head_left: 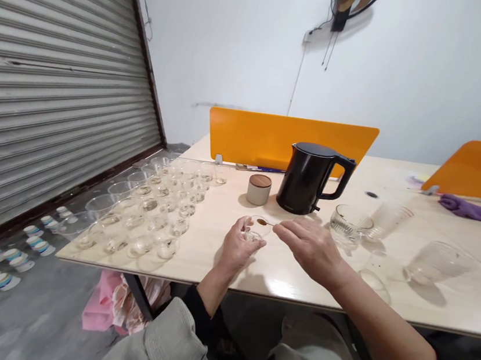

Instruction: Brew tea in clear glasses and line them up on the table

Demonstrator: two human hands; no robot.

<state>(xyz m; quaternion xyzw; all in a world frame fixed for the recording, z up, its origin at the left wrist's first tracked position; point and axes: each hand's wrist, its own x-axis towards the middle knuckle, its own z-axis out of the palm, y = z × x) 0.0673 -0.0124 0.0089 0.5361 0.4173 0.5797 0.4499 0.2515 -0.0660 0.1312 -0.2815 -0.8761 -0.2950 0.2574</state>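
Observation:
My left hand [236, 245] is closed around a small clear glass cup [254, 236] near the table's front edge, thumb and fingers on its sides. My right hand [311, 248] pinches the thin handle of a small spoon [262, 222]. The spoon's bowl is over the cup's mouth and looks dark greenish brown; what lies in it is too small to name. Just beyond the cup stands a grey canister [258, 194] with a wooden lid. A black electric kettle [305, 179] is behind my right hand.
Several rows of clear cups [150, 204] with dark bits in them fill the table's left end. Right of the kettle are a ribbed glass bowl [351, 222] and a tipped glass [438, 264]. An orange divider [254, 138] and a purple cloth [473, 208] are farther back.

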